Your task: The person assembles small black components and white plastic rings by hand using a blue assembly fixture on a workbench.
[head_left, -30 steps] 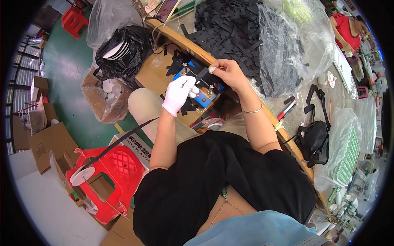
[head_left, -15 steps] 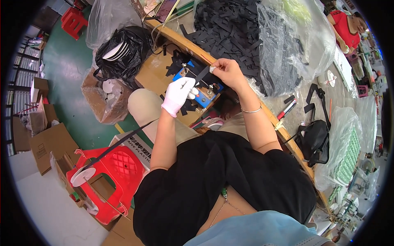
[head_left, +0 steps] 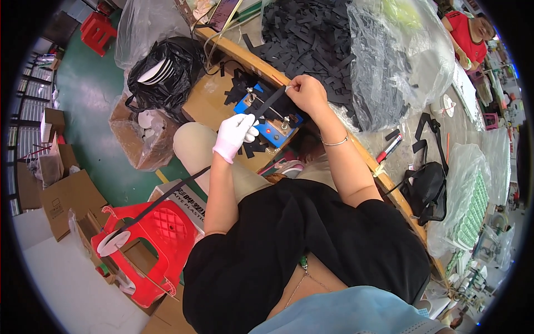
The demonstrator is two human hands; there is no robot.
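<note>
A black strap (head_left: 269,102) stretches slantwise between my two hands, above a small blue machine (head_left: 271,136) with metal posts and a thin bar across it. My left hand (head_left: 236,134), in a white glove, is closed on the strap at the machine's left side. Bare and pinching, my right hand (head_left: 307,96) has the strap's far end between thumb and fingers, near the wooden table edge. More black strap runs from behind my left forearm down to a white reel (head_left: 114,243) at the overturned red stool (head_left: 167,222).
Many cut black strap pieces (head_left: 311,44) lie heaped on the table beside plastic sheeting (head_left: 384,78). A black bag (head_left: 161,72) and an open carton (head_left: 133,133) stand at left. A marker (head_left: 389,148) and a black pouch (head_left: 425,189) lie rightward. Another person (head_left: 467,36) sits far right.
My left hand has moved left and nearer to me, away from the machine's middle. My right hand has risen slightly. A longer stretch of strap now shows between them.
</note>
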